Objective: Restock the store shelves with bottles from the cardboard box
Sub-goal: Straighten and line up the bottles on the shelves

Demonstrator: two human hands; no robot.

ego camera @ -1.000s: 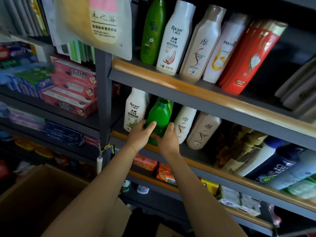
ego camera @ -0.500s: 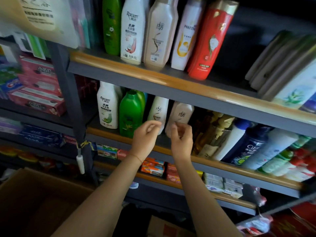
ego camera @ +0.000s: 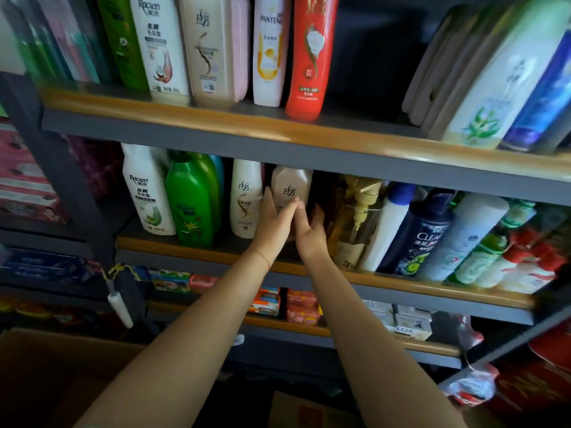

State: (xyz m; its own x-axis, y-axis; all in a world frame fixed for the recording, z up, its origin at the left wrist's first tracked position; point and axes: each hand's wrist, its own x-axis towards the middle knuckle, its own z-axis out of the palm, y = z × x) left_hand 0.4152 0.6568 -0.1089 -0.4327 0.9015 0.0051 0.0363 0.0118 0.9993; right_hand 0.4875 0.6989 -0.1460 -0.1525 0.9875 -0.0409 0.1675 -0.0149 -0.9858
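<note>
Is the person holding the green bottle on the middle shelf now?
No. The green bottle stands alone, while both hands reach with straight fingers toward the beige bottle further right.

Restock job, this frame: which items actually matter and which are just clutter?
Job:
- left hand, right hand, both open, fingers straight at the beige bottle
- green bottle
- middle shelf
- cardboard box

Clutter:
- red bottle, top shelf
- soap boxes, lower shelf
- toothpaste boxes, far left

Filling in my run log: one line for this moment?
left hand: open | right hand: open | both at beige shampoo bottle | middle shelf
</note>
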